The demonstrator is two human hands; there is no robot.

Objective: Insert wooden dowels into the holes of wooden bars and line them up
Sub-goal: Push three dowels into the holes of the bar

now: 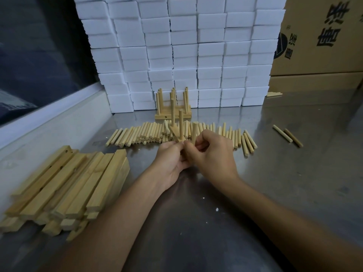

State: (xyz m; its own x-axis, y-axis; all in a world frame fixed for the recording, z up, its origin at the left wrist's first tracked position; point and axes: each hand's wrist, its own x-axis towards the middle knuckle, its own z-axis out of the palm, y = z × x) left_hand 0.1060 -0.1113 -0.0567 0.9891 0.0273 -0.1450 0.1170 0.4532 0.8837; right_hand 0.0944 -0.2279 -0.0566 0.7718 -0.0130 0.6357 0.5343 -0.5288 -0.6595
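A wooden bar (175, 134) is gripped by the left hand (170, 160) above the steel surface (216, 193), its long axis running away from the viewer.
Two dowels (181, 122) stand upright in it; a third dowel (194, 133), near-vertical, is pinched in the right hand (211, 152). Writing on the cardboard box (322, 36) cannot be read.

Two hands, left (170, 160) and right (211, 154), share one bar (176, 135) carrying two upright dowels; a third dowel (194, 132) is in the right hand. Two stray dowels (287, 135) lie apart on the table (275, 183). The row of loose dowels (153, 132), the stacked bars (66, 185) and the white foam blocks (196, 52) are too many to count.
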